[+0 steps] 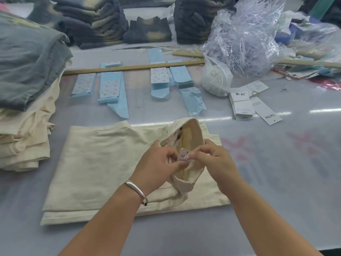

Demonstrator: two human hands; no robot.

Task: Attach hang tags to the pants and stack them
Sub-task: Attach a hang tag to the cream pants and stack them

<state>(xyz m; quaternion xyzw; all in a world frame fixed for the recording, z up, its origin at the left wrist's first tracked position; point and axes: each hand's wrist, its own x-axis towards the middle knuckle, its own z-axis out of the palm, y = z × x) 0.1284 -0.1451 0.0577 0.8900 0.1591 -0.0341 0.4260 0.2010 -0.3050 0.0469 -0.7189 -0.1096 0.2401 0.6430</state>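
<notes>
Folded cream pants (103, 163) lay at 6 o'clock on the glossy grey table (276, 182), where the left hand (158, 167) and right hand (212, 161) pinched a small label (184, 156) at the opened waistband. Blue sticker sheets (118, 89) and a wooden ruler (129, 67) lay at 12 o'clock, white tags (243, 104) at 2, stacked pants (27, 108) at 9.

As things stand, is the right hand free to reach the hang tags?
Probably not yet. The right hand pinches the sewn label inside the pants waistband along with the left hand. Once it lets go, bare table lies between it and the hang tags.
</notes>
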